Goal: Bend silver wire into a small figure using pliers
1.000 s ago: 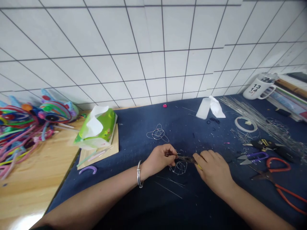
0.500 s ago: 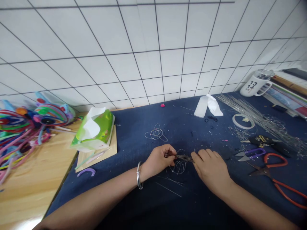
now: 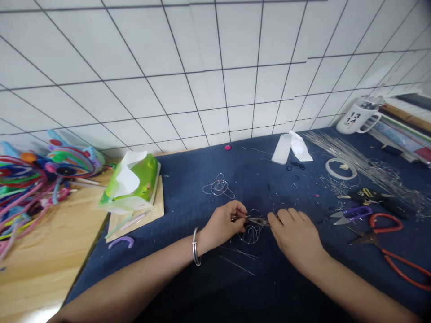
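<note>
My left hand (image 3: pixel 229 223) pinches a thin wire piece (image 3: pixel 249 234), bent into loops that hang below the fingertips over the dark blue cloth. In my right hand (image 3: pixel 296 235) are small pliers (image 3: pixel 260 221), their handles mostly hidden under the palm. The pliers' jaws point left and reach the wire right beside my left fingertips. Whether the jaws are closed on the wire is too small to tell. A second looped wire piece (image 3: pixel 219 186) lies just beyond my left hand. Several straight wires (image 3: pixel 237 264) lie on the near side.
To the right are red-handled scissors (image 3: pixel 373 237), purple snips (image 3: pixel 352 215), black-handled cutters (image 3: pixel 367 196), a white ring-shaped roll (image 3: pixel 341 169) and a long wire bundle (image 3: pixel 350 157). A white mug (image 3: pixel 353 119) stands by the wall. On the left are a tissue pack (image 3: pixel 134 181) and colourful pipe cleaners (image 3: pixel 33 193).
</note>
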Motion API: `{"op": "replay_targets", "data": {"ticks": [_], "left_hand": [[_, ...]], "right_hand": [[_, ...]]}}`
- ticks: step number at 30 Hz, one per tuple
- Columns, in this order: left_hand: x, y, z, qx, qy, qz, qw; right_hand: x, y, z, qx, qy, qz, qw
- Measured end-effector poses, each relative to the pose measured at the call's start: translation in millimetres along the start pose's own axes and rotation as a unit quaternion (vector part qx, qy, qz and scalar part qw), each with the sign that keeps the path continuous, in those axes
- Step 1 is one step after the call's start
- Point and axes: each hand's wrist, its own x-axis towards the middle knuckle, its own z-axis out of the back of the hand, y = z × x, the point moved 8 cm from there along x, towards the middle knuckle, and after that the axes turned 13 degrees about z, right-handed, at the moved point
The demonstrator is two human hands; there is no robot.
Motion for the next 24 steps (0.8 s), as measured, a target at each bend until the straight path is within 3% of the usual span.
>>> {"op": "replay_targets", "data": {"ticks": [13,24], "left_hand": [[2.7,2.9,2.2,0.01,-0.009,0.0,1.0],[4.1,1.2,2.6,-0.007,0.02,0.015,1.0]], "right_hand": [[14.9,-0.3,22.1,-0.056,0.026,0.048,0.997],[13.4,-8.4,5.4,-0.026,0.009,0.069,0.997]]}}
